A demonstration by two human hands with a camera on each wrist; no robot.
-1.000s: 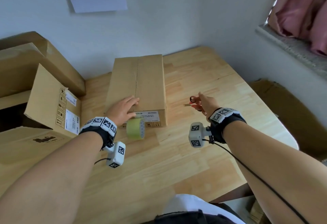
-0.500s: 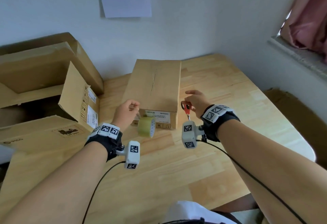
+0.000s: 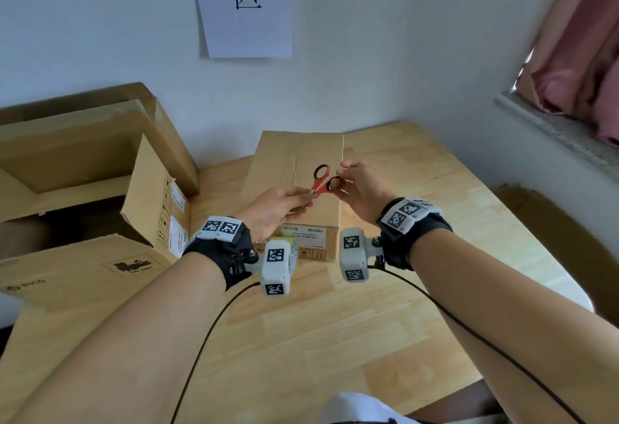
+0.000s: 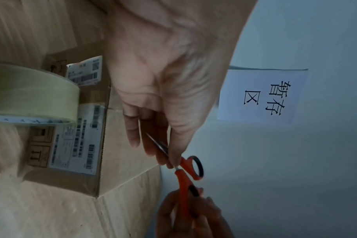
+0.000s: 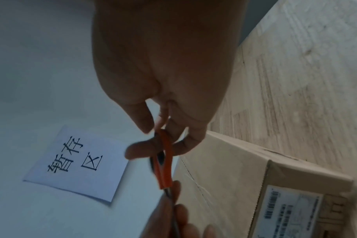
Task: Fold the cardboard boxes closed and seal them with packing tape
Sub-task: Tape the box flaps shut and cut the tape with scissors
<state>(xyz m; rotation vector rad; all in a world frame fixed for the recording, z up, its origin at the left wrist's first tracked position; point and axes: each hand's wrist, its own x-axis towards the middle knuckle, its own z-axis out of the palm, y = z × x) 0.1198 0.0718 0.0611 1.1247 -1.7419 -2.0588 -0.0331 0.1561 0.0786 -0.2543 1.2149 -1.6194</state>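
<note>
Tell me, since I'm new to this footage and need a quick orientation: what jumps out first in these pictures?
The orange scissors stand out, held up over the closed cardboard box mid-table: the left hand pinches the blades, the right hand grips a handle loop. A pale roll of packing tape stands on edge against the box's near, labelled end. On the wall behind hangs a white paper sign with black characters.
</note>
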